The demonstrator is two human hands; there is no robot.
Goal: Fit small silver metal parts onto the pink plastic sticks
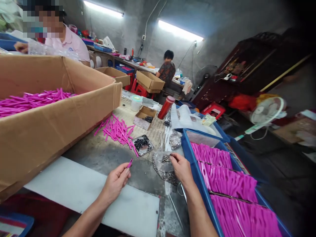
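Observation:
My left hand [115, 181] pinches a short pink plastic tube [129, 162] between thumb and fingertips, above the grey table. My right hand [181, 168] rests to the right, its fingers curled down into a clear plastic bag of small dark metal parts [165, 164]; what they hold is hidden. A loose pile of pink tubes [118, 131] lies farther back, beside a small tray of dark metal parts [142, 144].
A big cardboard box [49, 125] with pink tubes stands at left. A blue crate [197, 171] with rows of pink pieces is at right. A white board [81, 191] lies in front. A red bottle [166, 107], a small carton [144, 118] and two other people sit beyond.

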